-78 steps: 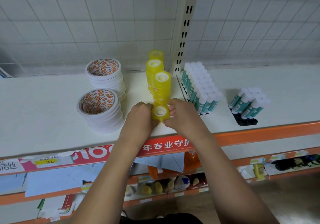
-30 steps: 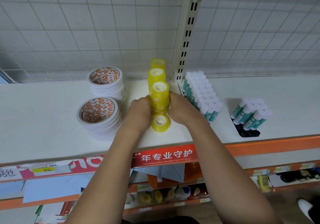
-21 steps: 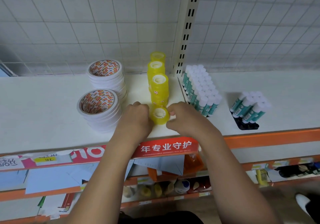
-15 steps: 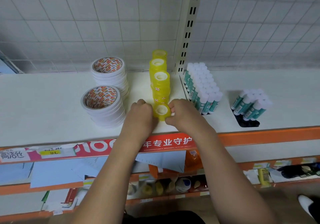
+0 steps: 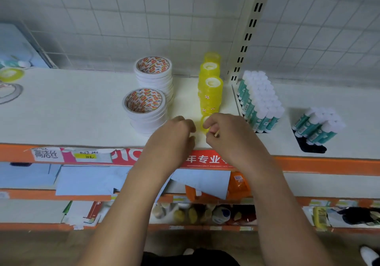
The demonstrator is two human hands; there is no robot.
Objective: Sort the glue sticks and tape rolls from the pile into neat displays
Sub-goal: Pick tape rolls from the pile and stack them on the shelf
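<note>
A small yellow tape roll (image 5: 202,124) lies on the white shelf (image 5: 82,109) in front of a row of three stacked yellow tape columns (image 5: 210,92). My right hand (image 5: 228,136) pinches the roll's right side and hides most of it. My left hand (image 5: 174,134) rests just left of it with loosely curled fingers, a narrow gap apart, holding nothing. Two stacks of white tape rolls (image 5: 145,105) stand to the left. A block of glue sticks (image 5: 259,99) stands to the right, with a smaller group of glue sticks (image 5: 316,125) beyond it.
A slotted upright post (image 5: 246,29) rises behind the yellow columns. At the shelf's far left lie a loose yellow-green roll (image 5: 11,74) and a flat white roll (image 5: 9,92). The orange shelf edge (image 5: 318,165) runs along the front; a black tray (image 5: 310,146) sits under the smaller glue group.
Both hands held the small yellow roll before; now my left hand has come off it and drawn slightly left. The view has swung left, showing more of the shelf.
</note>
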